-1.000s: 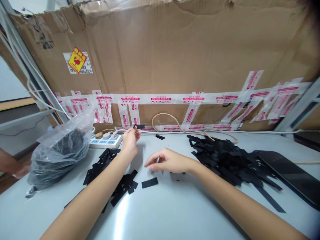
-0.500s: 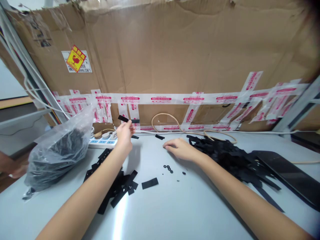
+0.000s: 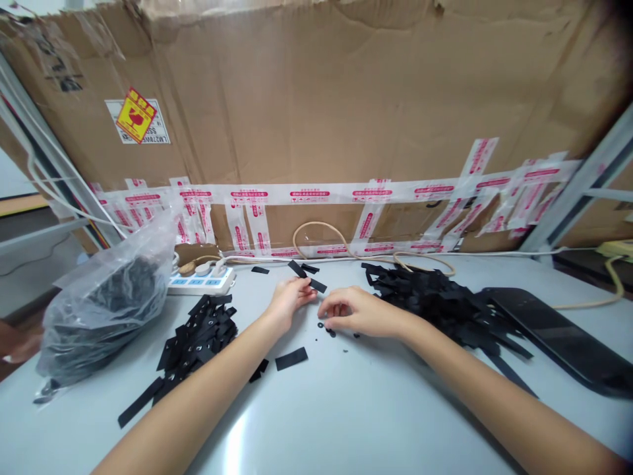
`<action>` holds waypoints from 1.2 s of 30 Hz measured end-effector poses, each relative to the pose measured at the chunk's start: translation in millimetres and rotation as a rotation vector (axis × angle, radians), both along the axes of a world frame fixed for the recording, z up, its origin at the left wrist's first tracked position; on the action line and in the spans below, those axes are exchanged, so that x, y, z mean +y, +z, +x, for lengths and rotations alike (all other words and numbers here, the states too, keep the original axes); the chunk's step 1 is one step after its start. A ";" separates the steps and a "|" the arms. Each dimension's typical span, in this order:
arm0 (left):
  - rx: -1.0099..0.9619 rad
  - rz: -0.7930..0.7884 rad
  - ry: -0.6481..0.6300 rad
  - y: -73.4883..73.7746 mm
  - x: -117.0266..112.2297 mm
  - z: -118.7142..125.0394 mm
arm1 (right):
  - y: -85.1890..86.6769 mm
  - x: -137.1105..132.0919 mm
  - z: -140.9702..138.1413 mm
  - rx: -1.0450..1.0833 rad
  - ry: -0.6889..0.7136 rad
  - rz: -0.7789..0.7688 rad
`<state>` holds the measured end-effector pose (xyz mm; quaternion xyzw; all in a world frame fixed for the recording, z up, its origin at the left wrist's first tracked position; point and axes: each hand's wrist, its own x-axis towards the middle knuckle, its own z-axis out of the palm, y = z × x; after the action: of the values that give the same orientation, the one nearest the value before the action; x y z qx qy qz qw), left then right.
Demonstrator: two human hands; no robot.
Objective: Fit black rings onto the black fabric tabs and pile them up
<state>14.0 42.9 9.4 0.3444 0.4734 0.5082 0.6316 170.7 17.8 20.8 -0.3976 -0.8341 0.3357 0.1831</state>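
Observation:
My left hand (image 3: 287, 300) pinches a short black strip (image 3: 307, 278) just above the grey table (image 3: 346, 409). My right hand (image 3: 353, 311) is curled, fingertips down on the table right beside it, over several tiny black rings (image 3: 329, 330). What its fingers hold, if anything, is hidden. A heap of black strips (image 3: 435, 300) lies to the right of my right hand. Another pile of black strips (image 3: 198, 330) lies left of my left forearm. One loose strip (image 3: 291, 358) lies between my forearms.
A clear plastic bag (image 3: 109, 303) of black parts sits at the left, a white power strip (image 3: 200, 280) behind it. A taped cardboard wall (image 3: 346, 132) closes the back. A black tray (image 3: 558, 340) lies at right, a beige cable (image 3: 321, 231) along the wall. Another person's hand (image 3: 14, 343) shows at far left.
My left hand came down from near the power strip to the table centre with the strip. My right hand drew back from the heap to the small rings.

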 end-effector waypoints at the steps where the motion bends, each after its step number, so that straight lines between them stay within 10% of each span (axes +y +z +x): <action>1: 0.004 0.001 0.003 -1.9 0.4 0.1 | -3.0 -1.1 -0.5 0.033 -0.024 0.028; 36: 0.048 0.153 -0.048 -14.9 0.9 -0.6 | -1.8 -17.2 -25.6 -0.286 0.002 0.373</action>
<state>13.4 43.8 -5.6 0.4148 0.4399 0.5192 0.6041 145.1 0.6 19.0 -0.3994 -0.8996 0.1162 0.1330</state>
